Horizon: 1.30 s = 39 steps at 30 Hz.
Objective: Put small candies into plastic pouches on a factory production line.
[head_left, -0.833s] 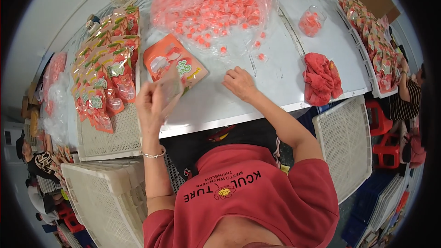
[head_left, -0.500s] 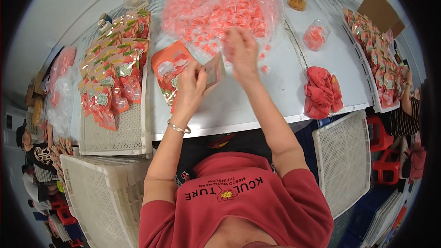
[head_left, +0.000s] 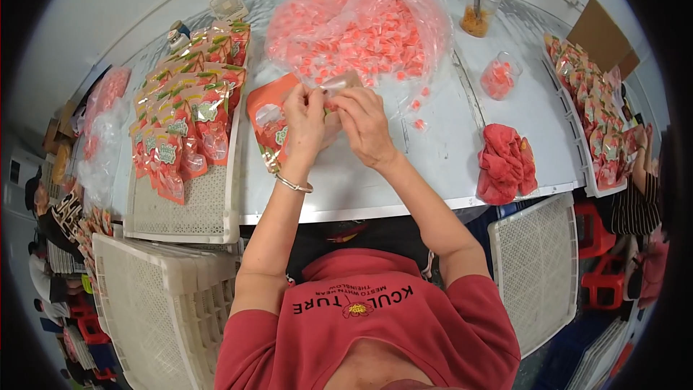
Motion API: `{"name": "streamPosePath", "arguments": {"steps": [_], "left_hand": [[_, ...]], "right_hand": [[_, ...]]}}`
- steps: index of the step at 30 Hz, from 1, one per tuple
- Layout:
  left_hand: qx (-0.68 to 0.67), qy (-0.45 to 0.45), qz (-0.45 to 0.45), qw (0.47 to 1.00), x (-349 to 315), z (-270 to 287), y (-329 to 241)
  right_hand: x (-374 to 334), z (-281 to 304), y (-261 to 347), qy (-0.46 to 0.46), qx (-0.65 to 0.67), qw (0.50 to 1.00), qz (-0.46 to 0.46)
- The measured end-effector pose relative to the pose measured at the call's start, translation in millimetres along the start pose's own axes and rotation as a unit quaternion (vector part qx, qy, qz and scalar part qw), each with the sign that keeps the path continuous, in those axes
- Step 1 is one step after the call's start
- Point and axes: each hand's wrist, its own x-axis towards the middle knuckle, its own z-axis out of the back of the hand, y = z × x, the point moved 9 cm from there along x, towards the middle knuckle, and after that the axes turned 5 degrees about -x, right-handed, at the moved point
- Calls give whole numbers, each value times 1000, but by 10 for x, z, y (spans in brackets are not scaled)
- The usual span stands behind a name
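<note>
My left hand (head_left: 304, 117) is closed in a pinch on the edge of a small pouch (head_left: 342, 82), whose pale, shiny panel shows beyond the fingers. At the pouch's mouth, my right hand (head_left: 367, 128) has its fingers bunched together, with a bit of red candy showing at the tips. The fingers cover much of the pouch. Flat on the table, under and left of my left hand, lies a red-orange printed pouch (head_left: 268, 112). Just beyond both hands spreads a heap of pink-and-white wrapped candies (head_left: 361, 36) in a clear plastic bag.
Filled pouches (head_left: 191, 112) lie in rows on a white crate (head_left: 184, 222) at left. Right of the heap stand a clear jar of candies (head_left: 499, 76) and a cup with a utensil (head_left: 476, 18). A red cloth (head_left: 503, 162) lies near the front edge. More pouches (head_left: 592, 112) fill a right-hand crate.
My right hand has come back from the candy heap to the pouch's mouth, beside my left hand. My left hand still grips the pouch.
</note>
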Motion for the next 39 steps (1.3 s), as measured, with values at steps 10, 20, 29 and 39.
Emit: {"name": "streamPosePath", "arguments": {"steps": [10,20,29,39], "left_hand": [[152,23,-139,978,-5,18,-355],[30,70,-56,996,405,608,-425],[-23,-54,13,998,-250,1243,-525],[-78,-65,41,994,-461,1433,-330]], "right_hand": [[347,-303,-219,300,190,927,-123],[964,-9,-518,270,369,878,-140],[-238,-1354,-1702,171,-339,909,-172],[-1059,-794,-1261,201,-297,927,-113]]}}
